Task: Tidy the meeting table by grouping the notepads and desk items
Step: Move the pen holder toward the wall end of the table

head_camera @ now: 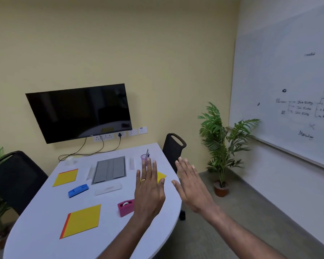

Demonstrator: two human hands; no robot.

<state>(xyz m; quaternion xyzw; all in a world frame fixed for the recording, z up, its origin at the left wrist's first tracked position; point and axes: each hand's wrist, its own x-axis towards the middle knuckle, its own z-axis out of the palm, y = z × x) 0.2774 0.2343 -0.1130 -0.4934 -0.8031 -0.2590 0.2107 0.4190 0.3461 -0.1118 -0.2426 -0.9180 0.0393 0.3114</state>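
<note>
Three yellow notepads lie on the white meeting table [45,230]: one near the front [81,220], one at the far left [65,177], and one at the right edge [161,176], mostly hidden behind my left hand. A blue whiteboard eraser [78,190], a white rectangular block [108,188], a pink tape dispenser [125,207] and a purple pen cup [144,157] also stand on it. My left hand [150,186] hovers flat and open above the table's right side, holding nothing. My right hand [192,186] is open beyond the table's right edge.
A grey cable-box lid [109,170] is set into the table's middle, with clear strips [131,163] beside it. Black chairs stand at the left [15,180] and far right [173,148]. A wall TV [79,113], a potted palm [220,146] and a whiteboard [288,90] surround the table.
</note>
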